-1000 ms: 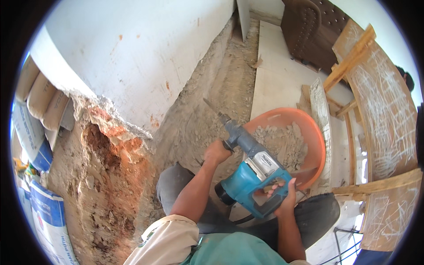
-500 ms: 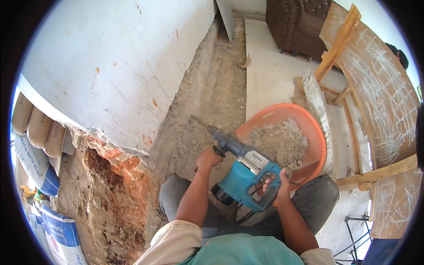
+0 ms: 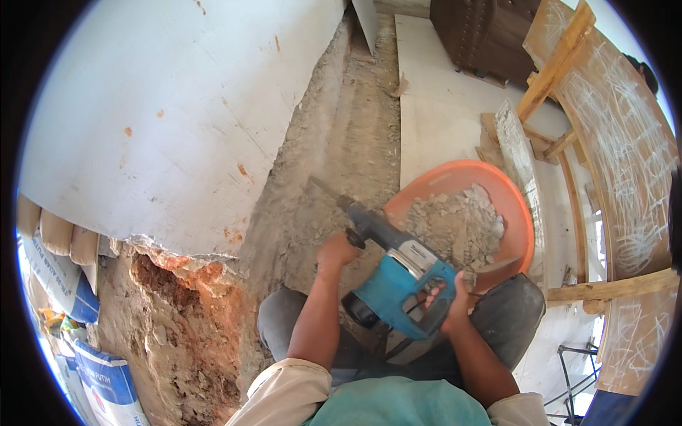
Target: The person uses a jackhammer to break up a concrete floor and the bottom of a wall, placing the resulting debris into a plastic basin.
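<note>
A blue and black demolition hammer [image 3: 398, 280] lies slantwise across my lap, its chisel bit [image 3: 325, 187] pointing away and to the left. The bit's tip is at the rough, dusty strip of broken floor [image 3: 359, 121] beside the white wall. My left hand [image 3: 337, 253] is wrapped round the black side handle near the tool's front. At the rear, my right hand [image 3: 453, 304] grips the main handle, with its fingers through the grip opening. Just right of the tool stands an orange basin [image 3: 522, 213] holding grey rubble [image 3: 462, 220].
The white wall [image 3: 170, 113] ends in a ragged edge above exposed reddish rubble [image 3: 206, 298]. Bags [image 3: 106, 380] are stacked at the left. On the right are a wooden-framed board [image 3: 618, 156] and a pale plank [image 3: 522, 156]. A brown tufted sofa [image 3: 479, 35] stands at the back.
The view has shifted slightly, so the wall and basin sit a little differently. Both hands keep their grip on the demolition hammer, and its bit stays at nearly the same place.
</note>
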Motion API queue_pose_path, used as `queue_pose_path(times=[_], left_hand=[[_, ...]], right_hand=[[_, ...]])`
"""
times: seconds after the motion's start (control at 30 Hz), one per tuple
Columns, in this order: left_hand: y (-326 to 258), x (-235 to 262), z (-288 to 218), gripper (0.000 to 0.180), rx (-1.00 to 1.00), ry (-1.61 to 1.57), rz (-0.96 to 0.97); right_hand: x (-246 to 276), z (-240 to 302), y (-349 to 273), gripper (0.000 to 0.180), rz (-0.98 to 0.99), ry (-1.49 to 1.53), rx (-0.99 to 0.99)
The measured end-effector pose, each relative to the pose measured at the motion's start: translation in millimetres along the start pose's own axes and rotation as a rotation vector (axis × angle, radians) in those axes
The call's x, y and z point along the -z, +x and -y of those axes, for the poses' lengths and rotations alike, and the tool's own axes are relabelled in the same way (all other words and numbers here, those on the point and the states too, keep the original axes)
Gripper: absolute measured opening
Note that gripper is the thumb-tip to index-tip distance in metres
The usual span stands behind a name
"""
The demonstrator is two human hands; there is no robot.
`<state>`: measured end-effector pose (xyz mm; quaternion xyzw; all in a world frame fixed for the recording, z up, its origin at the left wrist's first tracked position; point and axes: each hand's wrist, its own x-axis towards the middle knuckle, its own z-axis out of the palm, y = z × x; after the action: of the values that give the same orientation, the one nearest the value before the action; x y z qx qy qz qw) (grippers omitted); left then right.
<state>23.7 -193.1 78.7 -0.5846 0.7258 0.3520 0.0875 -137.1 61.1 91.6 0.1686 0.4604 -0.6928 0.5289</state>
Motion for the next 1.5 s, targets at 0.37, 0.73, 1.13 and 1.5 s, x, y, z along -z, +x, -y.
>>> queue_pose_path(times=[0.37,0.73,1.13,1.5], left_hand=[[18,13,0,0.052,0.005,0.110,0.002],[23,5,0,0.054,-0.010,0.031,0.005],[34,-8,17,0.046,-0.086,-0.078,-0.064],[35,-9,19,0.040,-0.187,-0.435,-0.100]], right_hand=[[-6,-9,12,0.055,0.005,0.024,-0.012],[-6,-6,11,0.050,0.038,0.044,0.035],[-33,6,-3,0.043,-0.005,-0.067,0.177],[-80,27,-31,0.037,0.064,-0.287,0.355]])
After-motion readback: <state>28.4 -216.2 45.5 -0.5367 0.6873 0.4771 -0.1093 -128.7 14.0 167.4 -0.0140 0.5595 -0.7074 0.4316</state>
